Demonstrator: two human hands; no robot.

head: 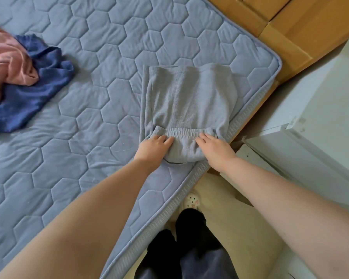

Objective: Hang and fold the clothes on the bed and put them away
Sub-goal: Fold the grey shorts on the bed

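A pair of grey knit trousers (187,101) lies partly folded near the right edge of the bed (89,137), its elastic waistband turned up toward the far side. My left hand (153,147) rests flat on the left end of the folded waistband part. My right hand (216,148) lies flat on its right end, fingers straight. A pink garment (6,63) and a dark blue garment (30,87) lie crumpled together at the bed's far left.
The quilted blue-grey mattress ends at a corner on the right. Wooden furniture (290,27) stands beyond the corner. A white cabinet (310,127) stands to the right across a narrow strip of floor (220,198) where my legs and a slipper show.
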